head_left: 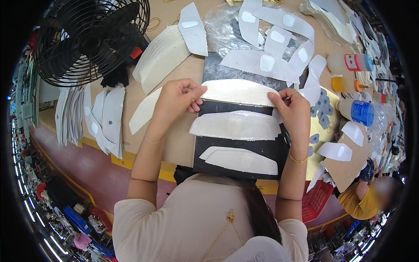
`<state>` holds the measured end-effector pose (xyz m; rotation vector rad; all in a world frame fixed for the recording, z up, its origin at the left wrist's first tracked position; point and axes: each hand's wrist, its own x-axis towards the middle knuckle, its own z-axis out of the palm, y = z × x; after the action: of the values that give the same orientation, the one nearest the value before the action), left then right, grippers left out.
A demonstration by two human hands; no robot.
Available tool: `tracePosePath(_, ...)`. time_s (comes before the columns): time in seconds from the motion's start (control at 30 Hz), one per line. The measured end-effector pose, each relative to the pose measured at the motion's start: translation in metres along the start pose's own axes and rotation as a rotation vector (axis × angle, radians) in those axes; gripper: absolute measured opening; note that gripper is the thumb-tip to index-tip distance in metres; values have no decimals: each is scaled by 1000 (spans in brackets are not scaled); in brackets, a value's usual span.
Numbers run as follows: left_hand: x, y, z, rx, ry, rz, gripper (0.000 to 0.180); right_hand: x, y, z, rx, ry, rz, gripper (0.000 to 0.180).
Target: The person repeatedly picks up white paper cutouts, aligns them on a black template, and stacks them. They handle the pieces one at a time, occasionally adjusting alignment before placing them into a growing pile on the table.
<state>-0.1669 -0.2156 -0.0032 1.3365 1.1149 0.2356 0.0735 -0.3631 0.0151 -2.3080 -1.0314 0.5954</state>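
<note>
lowest panels: two pale panels (242, 161), overlapped, flat at the near end of the black board (214, 107), lower centre of frame.
middle panel: pale, glossy middle panel (235, 126) just beyond; right end shows a doubled edge, layer count uncertain.
held panel: the held panel (242, 91), centre of frame, farthest of three rows, long edge running across the board roughly in line with the others.
left hand: left hand (176, 98), fingers pinched narrow at the panel's left tip.
right hand: right hand (292, 105), thumb over the panel's right end, fingers curled in close; underside of grip hidden.
step in hand: judged to be positioning the held panel by both ends; setting down or lifting, cannot tell.
next move calls for: both ends guided together and level; the thin sheet would probably bow if one end led.
left side: loose cream piece (144, 112) on the tan tabletop (181, 139), beside the left forearm; fanned cream stack (161, 59) beyond.
right side: dark grey discs (323, 120) on a yellow sheet (315, 162).
far, upper centre: grey cut pieces (246, 60) with white patches, some over a clear plastic bag (220, 26).
far, upper left: black fan (91, 46).
</note>
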Motion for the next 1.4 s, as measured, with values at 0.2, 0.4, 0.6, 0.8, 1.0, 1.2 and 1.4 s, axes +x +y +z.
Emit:
tracePosePath(0.2, 1, -4, 4, 51, 46, 3, 24, 2, 1, 5, -44, 41, -76, 30)
tracePosePath(0.4, 1, -3, 5, 74, 47, 23, 24, 1, 2, 7, -26, 54, -70, 28)
tracePosePath(0.6, 1, -8, 6, 79, 60, 43, 24, 2, -4, 5, -34, 22, -15, 28)
tracePosePath(0.8, 1, -9, 9, 114, 85, 77, 27, 0, -4, 9, -70, 54, -60, 29)
tracePosePath(1.0, 5, -30, 7, 406, 250, 280, 29, -4, -16, 16, -263, 165, -214, 20)
tracePosePath(1.2, 8, -32, 8, 54, 88, 55, 31, -38, -60, 83, -171, -47, -772, 66)
tracePosePath(1.4, 8, -30, 6, 67, 22, 75, 31, -30, -33, 78, -311, -117, -813, 64)
